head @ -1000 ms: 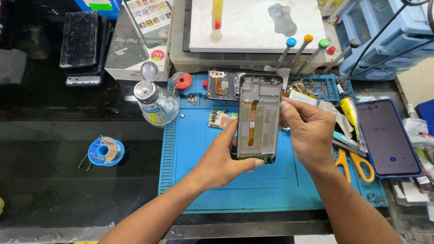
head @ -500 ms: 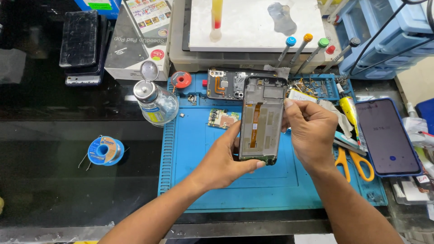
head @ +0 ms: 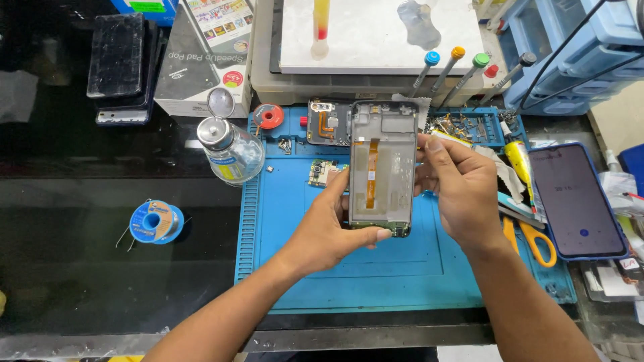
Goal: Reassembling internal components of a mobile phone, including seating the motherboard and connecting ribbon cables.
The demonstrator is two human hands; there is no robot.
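I am looking down on a dark, glossy workbench that fills the left half of the frame, with a blue repair mat laid across the centre and lower middle. At the top centre sits a pale slab-topped station, and three screwdrivers with blue, orange and green caps lean against its right edge. At upper right are blue plastic drawers; at upper left, a dark phone lies on the bench beside a printed box. A clear glass dispenser bottle with a metal top stands at the mat's upper left corner, and a blue spool of wire rests alone on the dark bench at middle left. To the right of the mat a phone with a blue case lies face up, with orange-handled scissors just beside it. In the centre of the frame I hold an opened phone frame upright above the mat, its inside facing me: a grey metal chassis with dark edges, an orange flex ribbon running down its middle, and a small green board at the bottom edge. My left hand cups it from the lower left, thumb curled under the bottom corner and fingers closed behind it. My right hand grips the right edge, thumb and fingertips pinched on the rim near the top.
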